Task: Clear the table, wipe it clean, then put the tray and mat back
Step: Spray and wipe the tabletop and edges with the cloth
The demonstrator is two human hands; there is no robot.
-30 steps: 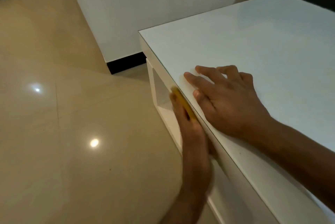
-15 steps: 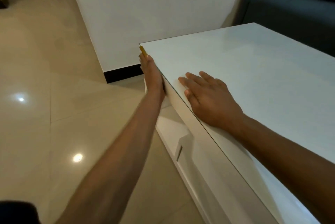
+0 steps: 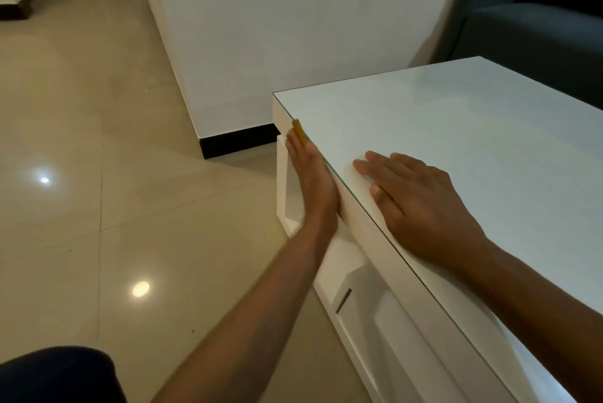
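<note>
Two hands work at mid frame: the left hand [image 3: 311, 174] presses a yellow cloth [image 3: 299, 131] flat on the table [image 3: 456, 128] side, the right hand [image 3: 421, 207] lies flat on top, so rub slowly along the whole edge.

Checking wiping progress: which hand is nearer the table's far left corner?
Left hand, pressing the thin yellow cloth on the white glass-topped table side, just short of it. Right hand rests flat on top, further back.

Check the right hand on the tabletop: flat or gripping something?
Flat. The right hand lies palm-down on the table, fingers straight, holding nothing.
</note>
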